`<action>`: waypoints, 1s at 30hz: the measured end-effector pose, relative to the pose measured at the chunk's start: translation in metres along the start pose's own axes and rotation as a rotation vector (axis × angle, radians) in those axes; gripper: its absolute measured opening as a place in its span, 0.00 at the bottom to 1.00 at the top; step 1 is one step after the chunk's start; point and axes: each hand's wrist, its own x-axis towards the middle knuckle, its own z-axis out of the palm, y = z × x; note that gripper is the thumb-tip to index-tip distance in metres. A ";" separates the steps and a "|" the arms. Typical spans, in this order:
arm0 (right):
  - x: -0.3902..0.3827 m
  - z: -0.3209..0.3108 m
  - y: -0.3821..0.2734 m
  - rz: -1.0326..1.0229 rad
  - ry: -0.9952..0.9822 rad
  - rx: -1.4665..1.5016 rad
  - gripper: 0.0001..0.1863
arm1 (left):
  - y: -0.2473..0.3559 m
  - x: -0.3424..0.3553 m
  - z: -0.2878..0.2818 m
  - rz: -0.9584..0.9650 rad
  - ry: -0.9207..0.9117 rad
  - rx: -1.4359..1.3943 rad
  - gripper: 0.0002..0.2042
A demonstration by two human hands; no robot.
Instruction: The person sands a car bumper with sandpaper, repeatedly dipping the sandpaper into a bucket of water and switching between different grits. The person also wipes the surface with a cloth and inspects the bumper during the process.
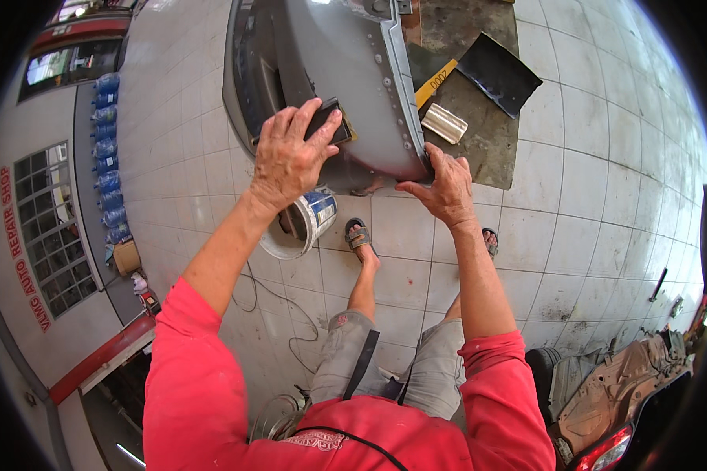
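Left hand (pixel 289 157) presses dark rectangular sanding block (pixel 327 122) flat on grey curved metal body panel (pixel 346 71); right hand (pixel 446 187) pinches panel's lower edge; slipping grip could let panel shift on tiled floor (pixel 573 196).

In the lower half of the frame I see a bright red long-sleeved shirt (pixel 212 392), its sleeves pushed up to the elbows. Below the centre are grey paint-flecked shorts (pixel 416 369) with a dark strap across them. My feet wear dark open sandals (pixel 358 234).
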 end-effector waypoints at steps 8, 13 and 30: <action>0.004 -0.006 0.002 0.004 -0.013 0.060 0.45 | -0.005 0.055 0.017 -0.373 0.072 0.102 0.25; 0.012 -0.019 0.010 0.007 -0.056 0.159 0.38 | -0.006 0.055 0.015 -0.373 0.072 0.075 0.25; 0.018 -0.013 -0.004 0.045 -0.053 0.340 0.32 | -0.106 0.138 0.027 -0.476 0.042 0.215 0.28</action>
